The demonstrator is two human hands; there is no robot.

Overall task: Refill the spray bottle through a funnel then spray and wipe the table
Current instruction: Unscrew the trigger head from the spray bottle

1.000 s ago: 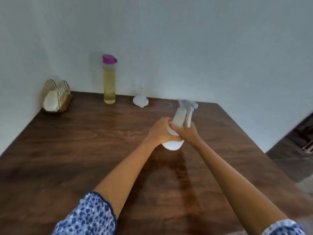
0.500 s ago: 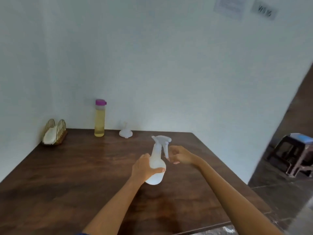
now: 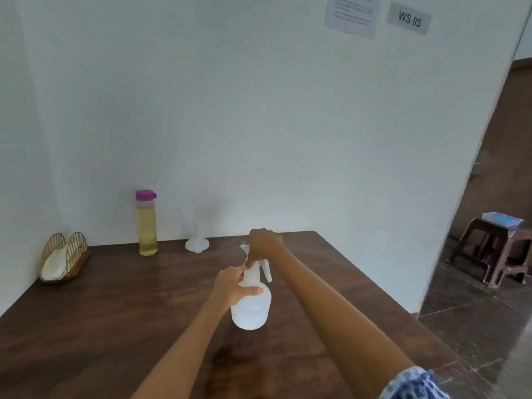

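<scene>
Spray bottle [image 3: 251, 308]: one, on dark wood table [image 3: 115, 312] (white walls); left hand [image 3: 231, 286] grips neck, right hand [image 3: 263, 243] grips head. Behind it: one funnel [image 3: 196, 243], one refill bottle [image 3: 147, 223].

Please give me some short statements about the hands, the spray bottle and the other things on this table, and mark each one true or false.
1. The left hand holds the spray bottle at its neck. True.
2. The right hand rests flat on the table. False: it grips the sprayer head.
3. The funnel sits in the spray bottle. False: it lies near the wall.
4. The yellow liquid bottle has its purple cap on. True.
</scene>
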